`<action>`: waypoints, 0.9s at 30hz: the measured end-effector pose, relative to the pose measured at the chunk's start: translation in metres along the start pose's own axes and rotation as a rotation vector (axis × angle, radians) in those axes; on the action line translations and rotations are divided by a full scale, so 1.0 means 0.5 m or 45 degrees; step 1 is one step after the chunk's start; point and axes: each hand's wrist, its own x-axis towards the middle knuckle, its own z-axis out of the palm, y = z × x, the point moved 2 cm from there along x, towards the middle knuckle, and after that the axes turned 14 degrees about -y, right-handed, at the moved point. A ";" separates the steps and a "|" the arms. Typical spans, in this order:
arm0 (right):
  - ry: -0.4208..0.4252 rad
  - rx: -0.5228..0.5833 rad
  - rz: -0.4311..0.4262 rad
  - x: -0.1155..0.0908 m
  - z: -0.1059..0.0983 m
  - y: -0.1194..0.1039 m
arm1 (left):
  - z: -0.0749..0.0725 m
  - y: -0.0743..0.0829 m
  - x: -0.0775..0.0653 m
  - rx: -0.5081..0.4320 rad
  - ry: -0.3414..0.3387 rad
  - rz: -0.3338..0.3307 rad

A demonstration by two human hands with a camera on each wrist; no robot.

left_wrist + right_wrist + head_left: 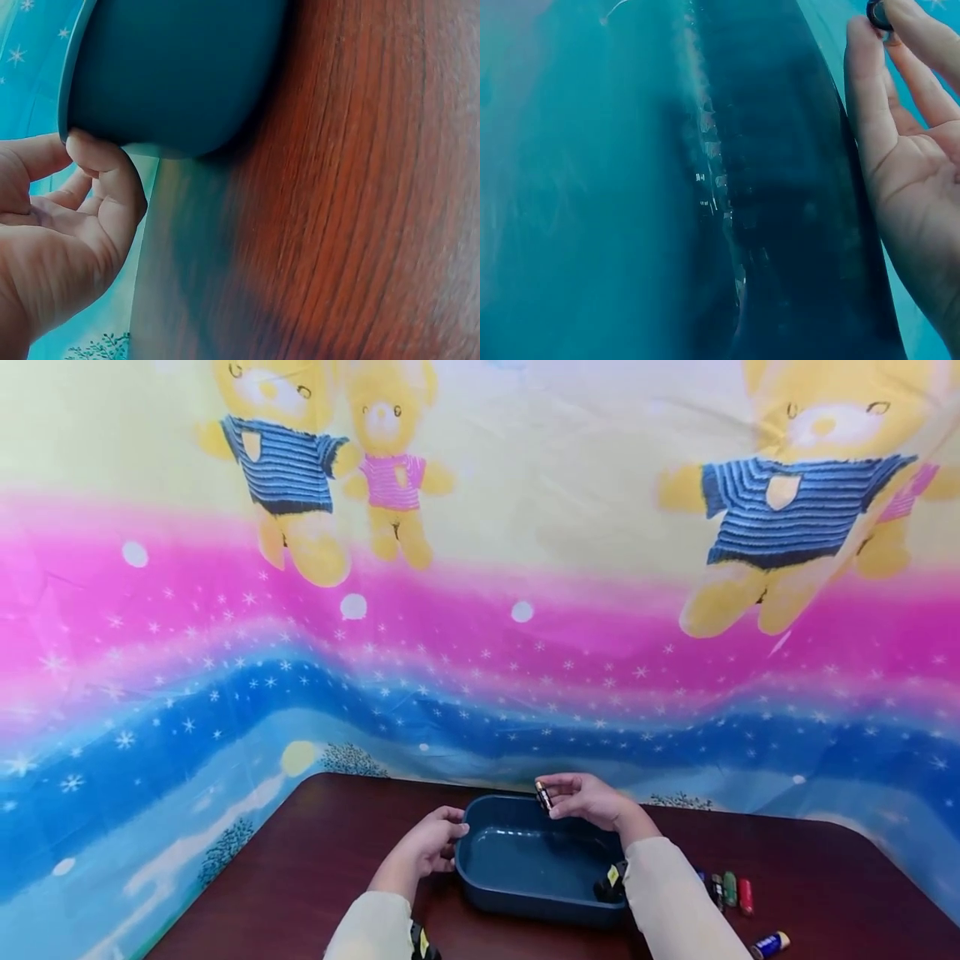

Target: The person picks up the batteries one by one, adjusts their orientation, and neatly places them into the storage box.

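A dark teal rectangular tub (pixel 536 902) with rounded corners stands on the table, and no item shows inside it. My left hand (pixel 431 843) pinches its left rim between thumb and finger, seen close in the left wrist view on the tub's wall (pixel 172 67). Over the far right part of the tub, my right hand (pixel 588 800) holds a small black and copper battery (pixel 543 795) upright but tilted, between thumb and fingertips. In the right wrist view only the dark end of that battery (pixel 879 13) shows at the top edge.
To the right of the tub, partly behind my right sleeve (pixel 678 893), lie several batteries, among them a green one (pixel 730 888) and a red one (pixel 745 897). Nearer the front is a blue battery (pixel 770 944). A printed bear cloth (pixel 480 668) hangs behind the brown table (pixel 330 860).
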 end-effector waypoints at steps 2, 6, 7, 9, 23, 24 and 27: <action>-0.002 -0.009 0.007 0.000 0.001 0.004 | 0.003 -0.003 0.000 -0.005 0.000 0.003; -0.003 -0.028 -0.006 0.003 0.001 0.004 | 0.006 -0.002 0.003 -0.010 0.018 0.009; -0.008 -0.027 -0.015 0.004 0.001 0.005 | 0.006 -0.001 0.004 -0.013 0.024 0.008; -0.010 -0.028 -0.022 0.008 0.003 0.006 | 0.006 -0.003 0.004 -0.027 0.036 0.002; -0.142 -0.347 0.076 0.050 0.048 0.016 | 0.009 -0.015 0.002 -0.044 0.045 0.009; -0.148 -0.386 0.087 0.054 0.050 0.016 | 0.009 -0.013 0.002 -0.037 0.055 0.005; -0.161 -0.495 0.116 0.069 0.059 0.017 | 0.009 -0.007 0.001 -0.019 0.076 -0.011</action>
